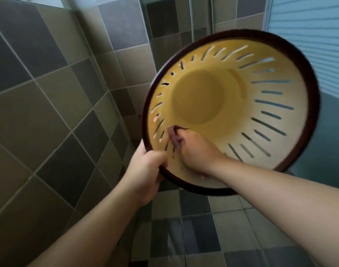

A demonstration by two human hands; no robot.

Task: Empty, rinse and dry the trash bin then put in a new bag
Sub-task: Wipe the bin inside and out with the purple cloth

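**Two hands on the bin, held up and tipped toward you**

You are standing in a tiled room, with grey and tan wall tiles filling the left side and floor tiles showing below your arms. At upper right, a pale ribbed panel is catching the light.

You are holding the trash bin up in the air, clear of the floor, with its mouth turned toward you so you are looking straight down into it. It is yellow inside, with slots running round the wall, and it is carrying a dark brown rim.

Your left hand is gripping that rim at its lower left edge, fingers curled round it, thumb on the inside.

Your right hand is reaching inside the bin, pressed to the lower left inner wall. Its fingers are curled round a small dark scrap, possibly a cloth; blur is hiding what it is.
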